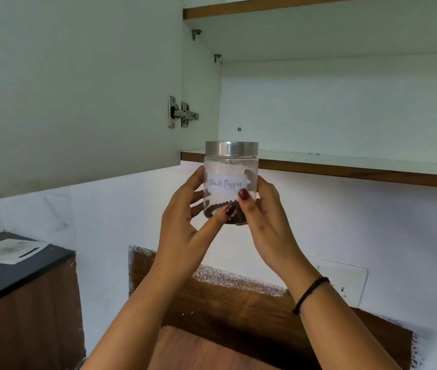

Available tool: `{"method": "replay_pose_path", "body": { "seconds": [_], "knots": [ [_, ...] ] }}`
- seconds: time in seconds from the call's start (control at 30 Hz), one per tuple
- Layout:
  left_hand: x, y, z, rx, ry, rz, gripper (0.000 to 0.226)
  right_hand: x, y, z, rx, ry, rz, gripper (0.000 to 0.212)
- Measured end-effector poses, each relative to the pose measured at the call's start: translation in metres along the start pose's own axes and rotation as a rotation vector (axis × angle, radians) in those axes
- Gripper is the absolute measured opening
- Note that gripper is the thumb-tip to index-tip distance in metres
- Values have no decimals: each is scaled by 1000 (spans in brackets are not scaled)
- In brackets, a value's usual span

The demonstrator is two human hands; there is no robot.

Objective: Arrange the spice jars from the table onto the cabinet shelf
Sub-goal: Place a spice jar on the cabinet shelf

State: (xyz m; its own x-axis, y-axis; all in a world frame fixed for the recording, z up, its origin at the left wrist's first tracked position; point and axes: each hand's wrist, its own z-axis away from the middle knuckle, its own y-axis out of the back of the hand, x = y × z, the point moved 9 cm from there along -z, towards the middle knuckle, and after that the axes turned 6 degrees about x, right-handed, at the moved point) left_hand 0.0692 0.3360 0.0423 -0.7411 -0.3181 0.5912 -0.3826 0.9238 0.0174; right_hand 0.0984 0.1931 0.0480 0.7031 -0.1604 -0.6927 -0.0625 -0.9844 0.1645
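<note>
Before the left end of the cabinet shelf [345,163], base below its front edge: one spice jar [228,169], labelled "Black Pepper", steel lid [232,148], upright.
Held off the shelf by left hand [185,225] and right hand [268,220], fingers curled round its lower sides, thumbs across the front. Step judged: carrying up to place. Next move calls for raising the base over the shelf edge, then setting it inward.

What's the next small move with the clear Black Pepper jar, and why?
Probably raise the clear steel-lidded Black Pepper jar slightly, then ease it forward onto the white cabinet shelf: left hand and right hand hold it upright with its base below the shelf's brown front edge.
</note>
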Motion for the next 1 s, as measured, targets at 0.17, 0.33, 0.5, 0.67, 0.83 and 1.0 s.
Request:
{"method": "replay_pose_path", "body": {
  "seconds": [0.17, 0.33, 0.5, 0.67, 0.83, 1.0],
  "knots": [
    [-1, -5, -26, -14, -18, 24, 65, -8, 0, -30, -59, 20, 116, 49],
    [-7, -6, -48, -9, -52, 12, 69, -19, 1, -55, -87, -2, 185, 46],
    [-9, -10, -74, -5, -83, 5, 68, -24, 7, -78, -79, -10, 182, 28],
    [-16, -19, -97, -1, -134, -34, 64, -22, 11, -99, -48, -14, 244, 54],
    [-25, -24, -125, 21, -165, -53, 64, -25, 8, -132, -63, 8, 312, 59],
    [-46, -30, -142, 17, -127, -15, 64, -15, 0, -154, -101, -20, 403, 57]
  ]
}}
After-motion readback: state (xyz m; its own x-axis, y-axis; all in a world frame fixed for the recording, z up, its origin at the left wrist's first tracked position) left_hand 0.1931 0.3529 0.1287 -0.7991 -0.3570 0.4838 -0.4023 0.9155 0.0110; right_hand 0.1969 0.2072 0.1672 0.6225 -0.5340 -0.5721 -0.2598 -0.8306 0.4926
